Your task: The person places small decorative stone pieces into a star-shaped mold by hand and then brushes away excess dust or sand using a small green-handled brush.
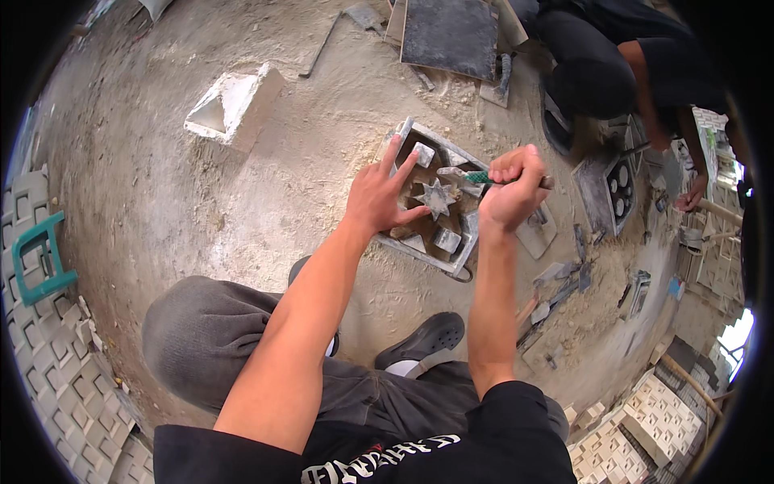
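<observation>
Gripping: right hand (513, 192), closed around a green-handled tool (476, 177), blade over the mould (419, 254); left hand (376, 196), open, fingers spread across the mould's left side; mould, square, on dusty ground (145, 210) before the person, star-shaped block (436, 198) at centre; pale block (246, 109), beyond, left.

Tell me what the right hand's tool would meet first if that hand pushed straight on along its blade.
Likely the left hand: the green-handled tool in the right hand points leftward, toward its spread fingers. Depth is unclear, so the blade might pass above them.
</observation>
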